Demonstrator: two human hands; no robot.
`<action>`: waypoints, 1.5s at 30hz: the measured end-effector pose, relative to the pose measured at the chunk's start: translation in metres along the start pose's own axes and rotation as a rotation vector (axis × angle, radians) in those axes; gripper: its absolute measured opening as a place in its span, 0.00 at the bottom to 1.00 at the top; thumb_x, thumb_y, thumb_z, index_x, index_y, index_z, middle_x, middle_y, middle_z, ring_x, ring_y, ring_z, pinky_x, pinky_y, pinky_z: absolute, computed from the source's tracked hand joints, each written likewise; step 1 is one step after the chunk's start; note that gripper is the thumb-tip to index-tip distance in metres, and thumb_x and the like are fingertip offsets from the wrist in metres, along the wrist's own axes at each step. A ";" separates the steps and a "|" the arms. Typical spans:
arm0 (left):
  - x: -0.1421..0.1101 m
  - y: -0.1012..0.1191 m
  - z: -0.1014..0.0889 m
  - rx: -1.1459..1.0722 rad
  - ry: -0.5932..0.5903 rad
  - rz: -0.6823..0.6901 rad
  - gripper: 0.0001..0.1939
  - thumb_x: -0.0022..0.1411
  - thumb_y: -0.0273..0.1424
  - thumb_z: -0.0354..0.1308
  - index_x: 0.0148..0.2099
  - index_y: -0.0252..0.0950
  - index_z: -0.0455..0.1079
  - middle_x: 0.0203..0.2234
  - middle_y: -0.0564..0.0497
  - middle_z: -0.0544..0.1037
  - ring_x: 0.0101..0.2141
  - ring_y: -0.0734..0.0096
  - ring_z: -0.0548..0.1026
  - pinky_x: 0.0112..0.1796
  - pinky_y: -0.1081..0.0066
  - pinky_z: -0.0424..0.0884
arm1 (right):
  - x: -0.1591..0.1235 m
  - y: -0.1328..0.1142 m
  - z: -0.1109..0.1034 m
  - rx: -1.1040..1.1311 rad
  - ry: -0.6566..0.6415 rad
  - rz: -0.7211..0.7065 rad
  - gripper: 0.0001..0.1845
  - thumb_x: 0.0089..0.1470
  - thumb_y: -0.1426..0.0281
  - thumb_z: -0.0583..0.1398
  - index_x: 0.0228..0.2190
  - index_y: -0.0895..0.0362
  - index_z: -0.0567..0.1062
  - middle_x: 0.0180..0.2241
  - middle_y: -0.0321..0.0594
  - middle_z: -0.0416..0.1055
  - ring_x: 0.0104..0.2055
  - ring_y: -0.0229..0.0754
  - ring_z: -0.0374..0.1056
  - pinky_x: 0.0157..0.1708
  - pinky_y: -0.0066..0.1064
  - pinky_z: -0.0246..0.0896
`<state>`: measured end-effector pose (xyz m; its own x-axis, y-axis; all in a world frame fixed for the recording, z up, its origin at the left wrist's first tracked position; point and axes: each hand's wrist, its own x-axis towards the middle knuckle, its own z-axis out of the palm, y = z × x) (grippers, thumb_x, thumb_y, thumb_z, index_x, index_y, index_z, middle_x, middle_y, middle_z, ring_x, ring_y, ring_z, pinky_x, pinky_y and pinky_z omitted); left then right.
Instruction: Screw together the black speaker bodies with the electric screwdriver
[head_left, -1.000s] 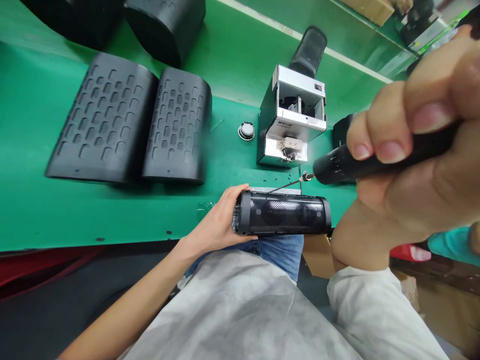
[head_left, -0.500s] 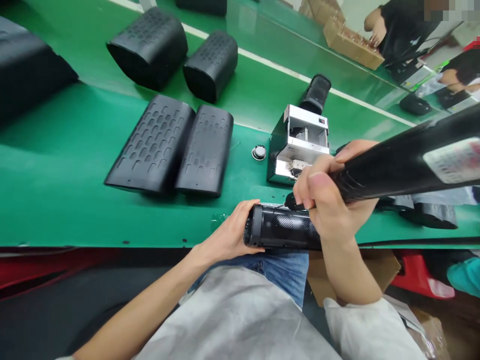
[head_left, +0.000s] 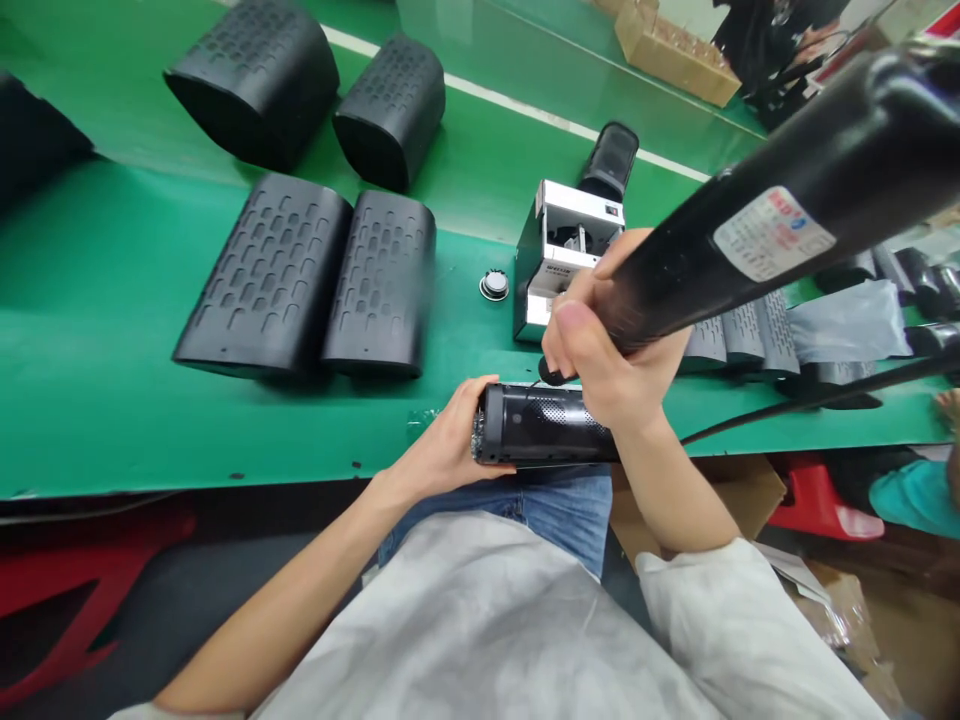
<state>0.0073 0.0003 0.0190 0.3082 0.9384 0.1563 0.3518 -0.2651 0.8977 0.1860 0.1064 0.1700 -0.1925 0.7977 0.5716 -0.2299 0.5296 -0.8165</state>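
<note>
My left hand (head_left: 450, 440) is closed around the left end of a black speaker-like case (head_left: 514, 422), which lies at the bench's near edge. A patch of small perforations shows on its face. My right hand (head_left: 626, 370) is wrapped round a thick black electric screwdriver (head_left: 690, 260) with a white label, slanting up to the right. The driver's lower end is over the case; its tip is hidden behind my fingers. Beyond my right hand stands a silver and black screw feeder (head_left: 529, 275). A small round metal part (head_left: 494, 285) lies to the feeder's left.
Several black shells with oval dimples (head_left: 262, 275) stand on the green bench (head_left: 135, 400) to the left. More shells (head_left: 742, 335) and a plastic bag (head_left: 851, 320) are on the right, where a black cable (head_left: 810, 400) crosses. A cardboard tray (head_left: 675, 50) sits at the back.
The view has shifted, so the bench items appear further left. The screwdriver now stands more steeply, and its label shows more fully. Both hands keep their hold.
</note>
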 end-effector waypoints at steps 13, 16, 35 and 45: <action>-0.001 0.000 0.000 0.032 0.008 0.005 0.62 0.60 0.42 0.84 0.84 0.45 0.50 0.74 0.33 0.70 0.74 0.32 0.74 0.73 0.37 0.74 | 0.083 -0.024 -0.043 -0.252 0.428 -0.343 0.17 0.66 0.61 0.70 0.48 0.42 0.69 0.24 0.26 0.57 0.21 0.42 0.50 0.23 0.38 0.52; -0.001 -0.002 0.001 0.051 0.006 0.014 0.63 0.60 0.43 0.85 0.84 0.45 0.49 0.74 0.32 0.69 0.74 0.32 0.74 0.73 0.36 0.74 | 0.094 0.001 -0.056 -0.247 0.342 -0.271 0.26 0.64 0.47 0.75 0.47 0.40 0.67 0.26 0.26 0.61 0.22 0.42 0.52 0.26 0.41 0.55; -0.002 -0.004 -0.001 0.035 -0.061 -0.065 0.61 0.63 0.50 0.81 0.84 0.45 0.48 0.73 0.34 0.70 0.73 0.33 0.75 0.74 0.35 0.73 | 0.052 -0.061 -0.082 -0.199 0.391 -0.152 0.13 0.55 0.74 0.67 0.41 0.47 0.78 0.21 0.24 0.56 0.17 0.36 0.50 0.17 0.33 0.45; -0.002 -0.005 -0.006 0.105 -0.057 -0.028 0.59 0.66 0.55 0.77 0.85 0.46 0.48 0.77 0.33 0.68 0.76 0.30 0.72 0.74 0.32 0.71 | 0.033 -0.055 -0.096 -0.178 0.347 -0.044 0.16 0.57 0.72 0.75 0.43 0.46 0.79 0.21 0.22 0.60 0.16 0.36 0.55 0.15 0.31 0.54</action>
<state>-0.0001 0.0009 0.0166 0.3459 0.9323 0.1055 0.4508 -0.2637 0.8528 0.2840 0.1308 0.2259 0.1550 0.8072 0.5695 -0.0554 0.5827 -0.8108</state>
